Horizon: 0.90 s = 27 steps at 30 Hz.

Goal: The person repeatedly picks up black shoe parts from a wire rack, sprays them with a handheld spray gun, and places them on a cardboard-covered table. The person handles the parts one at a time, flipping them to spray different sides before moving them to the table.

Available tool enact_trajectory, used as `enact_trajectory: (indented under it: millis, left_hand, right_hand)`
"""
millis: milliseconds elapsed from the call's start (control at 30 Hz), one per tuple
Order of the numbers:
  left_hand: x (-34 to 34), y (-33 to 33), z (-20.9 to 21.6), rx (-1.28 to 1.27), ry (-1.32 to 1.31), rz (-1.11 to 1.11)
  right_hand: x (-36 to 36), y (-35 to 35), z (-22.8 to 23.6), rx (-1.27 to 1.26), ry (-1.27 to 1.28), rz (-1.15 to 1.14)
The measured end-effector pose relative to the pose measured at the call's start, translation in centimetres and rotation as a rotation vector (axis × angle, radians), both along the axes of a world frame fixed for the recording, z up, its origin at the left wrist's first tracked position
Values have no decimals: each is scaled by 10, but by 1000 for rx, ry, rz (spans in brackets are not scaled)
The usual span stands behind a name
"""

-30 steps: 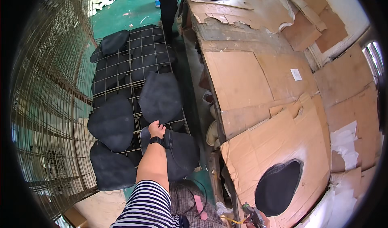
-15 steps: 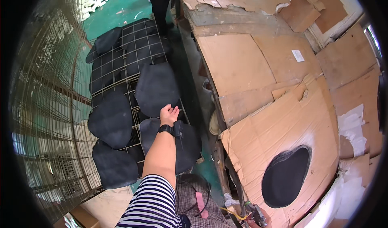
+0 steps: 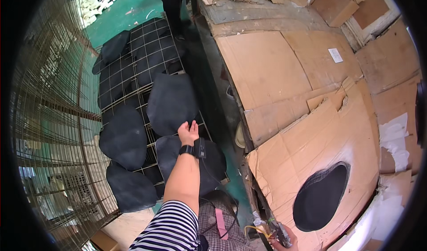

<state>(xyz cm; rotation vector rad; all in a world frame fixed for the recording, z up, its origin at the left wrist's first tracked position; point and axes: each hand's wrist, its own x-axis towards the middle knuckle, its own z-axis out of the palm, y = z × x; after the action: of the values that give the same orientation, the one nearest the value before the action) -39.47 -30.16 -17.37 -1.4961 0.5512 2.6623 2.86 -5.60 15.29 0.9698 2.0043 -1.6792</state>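
Observation:
My left hand (image 3: 188, 134) reaches out over the wire rack, fingers apart and partly bent, with a dark band at the wrist. It is at the lower right edge of a rounded flat black piece (image 3: 171, 103); whether the fingertips touch that piece is hard to tell. Another black piece (image 3: 167, 155) lies under the forearm, partly hidden. At the bottom right my right hand (image 3: 291, 241), cut off by the picture's edge, is closed around a metal spray gun (image 3: 280, 234) with a yellow hose. Nearby, a black rounded piece (image 3: 321, 197) lies on the cardboard.
More black pieces (image 3: 123, 137) lie on the wire rack (image 3: 141, 87), and a tall stack of wire grids (image 3: 53, 99) stands at the left. Cardboard sheets (image 3: 262, 68) cover the workbench on the right. A person in dark clothes (image 3: 171, 4) stands at the far end.
The whole view has shifted slightly. My left hand stays by the same black piece, its fingers turned a little. The spray gun remains in my right hand.

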Motion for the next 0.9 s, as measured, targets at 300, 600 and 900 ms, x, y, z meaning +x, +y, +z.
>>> enact_trajectory:
  millis: [300,600,900]
  left_hand:
    - [42,-16,36,-71,-58,-144]
    - [125,4,66,-178,160,-539]
    - [208,71,167,-357,302,-882]
  right_hand:
    - [13,3,20,7,78,24]
    - [131,22,67,109,277,-345]
    - [290,-4,138,233,423,-888]
